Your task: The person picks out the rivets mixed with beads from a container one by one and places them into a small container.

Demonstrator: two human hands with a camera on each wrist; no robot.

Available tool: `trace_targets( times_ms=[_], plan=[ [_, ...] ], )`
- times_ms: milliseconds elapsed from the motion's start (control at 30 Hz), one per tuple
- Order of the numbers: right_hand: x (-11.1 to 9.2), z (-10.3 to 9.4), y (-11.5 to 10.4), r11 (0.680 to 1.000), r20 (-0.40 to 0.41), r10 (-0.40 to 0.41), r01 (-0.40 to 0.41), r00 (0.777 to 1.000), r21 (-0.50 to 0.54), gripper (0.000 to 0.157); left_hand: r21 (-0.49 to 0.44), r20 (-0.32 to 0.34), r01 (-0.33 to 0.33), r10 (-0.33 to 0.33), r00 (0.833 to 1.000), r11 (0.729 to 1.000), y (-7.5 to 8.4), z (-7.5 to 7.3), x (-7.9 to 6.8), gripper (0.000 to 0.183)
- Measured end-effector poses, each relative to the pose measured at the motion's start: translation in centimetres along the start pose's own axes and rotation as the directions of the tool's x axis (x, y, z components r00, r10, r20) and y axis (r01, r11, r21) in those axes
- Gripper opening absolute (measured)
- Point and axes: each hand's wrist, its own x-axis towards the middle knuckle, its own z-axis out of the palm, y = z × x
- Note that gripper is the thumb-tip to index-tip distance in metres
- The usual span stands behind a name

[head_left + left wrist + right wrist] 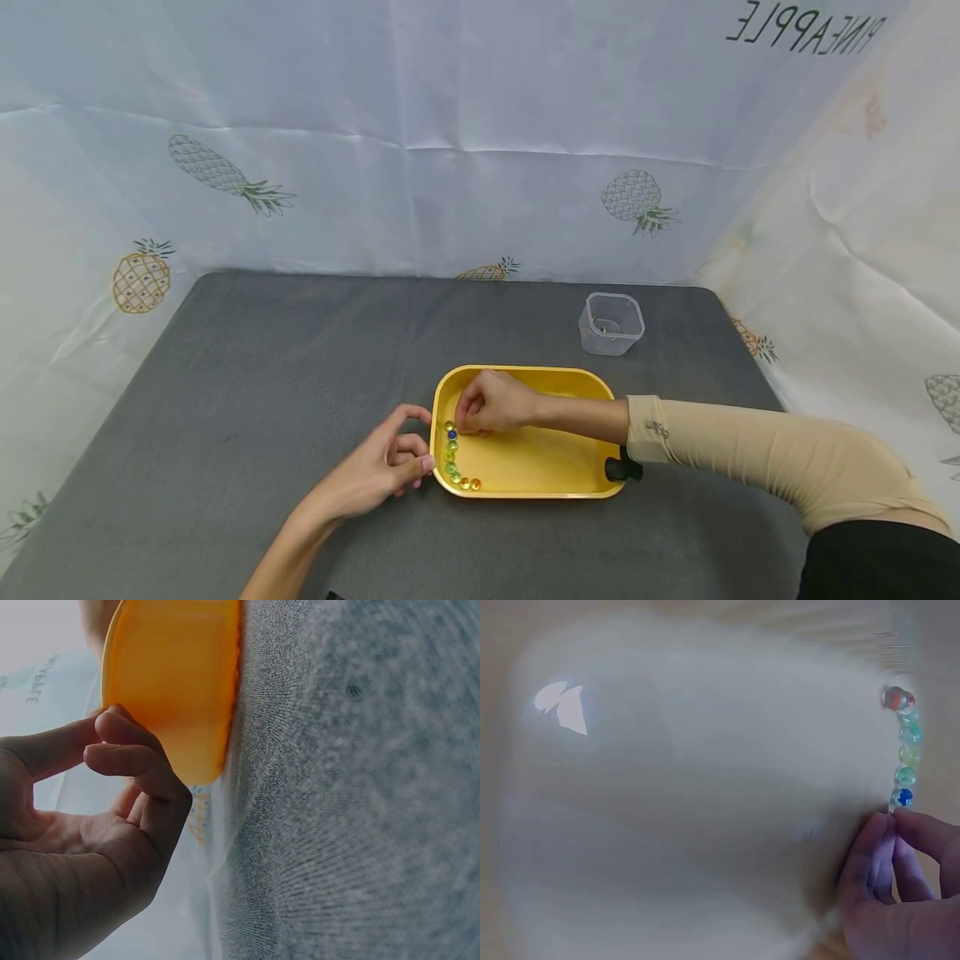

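A shallow yellow tray (540, 467) lies on the grey table, with a line of small glass marbles (450, 457) along its left end, curving round the near left corner. Most are yellow-green; a blue marble (903, 797) and orange-red ones (896, 698) stand out. My right hand (495, 402) reaches across the tray, thumb and fingertips pinched together beside the blue marble at the row's far end, at a yellowish marble (449, 426) that the fingers hide in the right wrist view. Outside the left end, my left hand (382, 467) holds the tray's rim with bent fingers and thumb.
Behind the tray, to the right, stands a clear plastic tub (611, 325) with a few tiny specks inside. A dark band (624, 468) at the right wrist overlaps the tray's right rim. A pineapple-print curtain (450, 192) hangs round the table's back and sides.
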Motion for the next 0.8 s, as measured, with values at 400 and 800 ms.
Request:
trace_targets(
  times_ms=[400,800],
  plan=[
    [-0.05,-0.22,0.07,0.998,0.028,-0.044,0.046,0.999,-0.046,0.007,0.001,-0.003,-0.011,0.011,1.0,1.0,-0.15,0.06,-0.05,0.054],
    [-0.32,-0.95,-0.21,0.995,0.095,-0.036,0.027,0.995,0.097,0.008,0.007,0.003,-0.009,0.009,1.0,1.0,-0.23,0.08,0.05,0.053]
  ],
)
